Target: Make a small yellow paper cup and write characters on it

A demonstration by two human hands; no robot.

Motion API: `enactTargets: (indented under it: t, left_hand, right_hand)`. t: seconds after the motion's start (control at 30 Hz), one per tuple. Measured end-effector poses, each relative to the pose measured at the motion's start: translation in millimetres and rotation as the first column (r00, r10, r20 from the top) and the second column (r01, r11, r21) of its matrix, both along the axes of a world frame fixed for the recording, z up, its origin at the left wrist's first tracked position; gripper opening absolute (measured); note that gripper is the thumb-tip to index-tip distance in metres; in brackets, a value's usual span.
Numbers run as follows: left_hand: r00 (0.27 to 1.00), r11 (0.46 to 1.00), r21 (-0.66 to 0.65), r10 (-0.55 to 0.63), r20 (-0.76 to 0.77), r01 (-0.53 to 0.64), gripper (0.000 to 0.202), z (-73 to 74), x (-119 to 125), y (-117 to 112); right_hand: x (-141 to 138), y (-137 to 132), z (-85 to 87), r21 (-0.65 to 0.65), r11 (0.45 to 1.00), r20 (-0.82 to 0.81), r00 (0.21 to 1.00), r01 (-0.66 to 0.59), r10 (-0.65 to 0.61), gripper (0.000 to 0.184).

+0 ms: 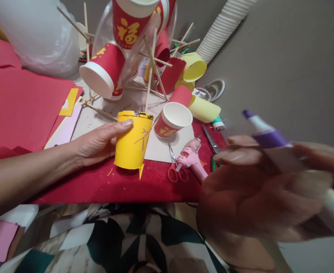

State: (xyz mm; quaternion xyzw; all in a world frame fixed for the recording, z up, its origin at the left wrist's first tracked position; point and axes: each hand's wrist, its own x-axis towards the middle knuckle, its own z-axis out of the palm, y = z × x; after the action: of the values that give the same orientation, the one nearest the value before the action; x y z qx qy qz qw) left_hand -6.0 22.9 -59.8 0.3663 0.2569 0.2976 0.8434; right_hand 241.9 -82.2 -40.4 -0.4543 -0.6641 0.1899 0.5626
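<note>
My left hand (pixel 99 142) grips a yellow paper-wrapped cup (pixel 130 146) from its left side, thumb near the rim. Purple pen strokes mark the cup's front, and a black pattern runs along its top edge. Close to the camera, my right hand (pixel 258 185) is closed around a white marker (pixel 272 141) with a purple tip, held well to the right of the cup and slightly blurred. Beyond the yellow cup sits a red paper cup (pixel 167 123) with a white inside. A pink glue gun (pixel 191 157) and red-handled scissors (pixel 176 172) lie between my hands.
Red paper cups (pixel 131 28) in a plastic bag stand at the back among wooden sticks (pixel 151 72). Red paper sheets (pixel 22 102) cover the left side. Rolled yellow paper (pixel 203 108) and green-handled scissors (pixel 211 140) are at right, near a ribbed white hose (pixel 223 28).
</note>
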Motion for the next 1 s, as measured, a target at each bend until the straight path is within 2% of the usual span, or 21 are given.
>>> enactTargets:
  t: [0.2, 0.3, 0.4, 0.5, 0.6, 0.73, 0.83, 1.0]
  left_hand:
    - [1.0, 1.0, -0.003, 0.011, -0.027, -0.012, 0.039, 0.6, 2.6, 1.1]
    - [0.999, 1.0, -0.001, 0.016, -0.035, -0.016, 0.038, -0.5, 3.5, 2.0]
    - [0.999, 1.0, 0.006, 0.02, -0.047, -0.02, 0.038, -1.8, 3.6, 2.9]
    - [0.999, 1.0, 0.002, 0.018, -0.05, -0.018, 0.039, -1.9, 3.4, 3.0]
    - [0.999, 1.0, 0.009, 0.019, -0.048, -0.019, 0.04, -1.1, 3.8, 2.8]
    - [0.999, 0.999, 0.03, 0.022, -0.044, -0.021, 0.041, -0.9, 4.4, 3.3]
    - [0.999, 1.0, 0.025, 0.007, -0.049, -0.006, 0.04, -2.2, 4.0, 4.3]
    - [0.999, 1.0, 0.017, -0.006, -0.039, 0.007, 0.043, -1.9, 2.8, 5.0]
  right_hand:
    - [4.6, 36.6, 15.6, 0.05, 0.996, 0.121, 0.99, 0.071, -0.076, 0.035]
    - [12.3, 56.8, 16.2, 0.111, 0.99, 0.271, 0.955, 0.093, -0.12, 0.035]
    - [24.2, 74.4, 11.9, 0.069, 0.998, 0.431, 0.901, 0.011, -0.04, 0.041]
    - [29.7, 88.6, 6.0, 0.02, 0.999, 0.426, 0.905, -0.027, 0.016, 0.033]
    - [28.8, 97.9, 4.7, -0.047, 0.998, 0.342, 0.938, -0.046, 0.059, 0.026]
    - [28.9, 102.8, 14.6, -0.163, 0.981, 0.026, 0.993, -0.109, 0.114, 0.028]
    - [29.2, 100.2, 25.8, -0.212, 0.965, -0.148, 0.981, -0.157, 0.127, 0.032]
    - [21.4, 87.8, 35.3, -0.272, 0.935, -0.306, 0.942, -0.226, 0.138, 0.031]
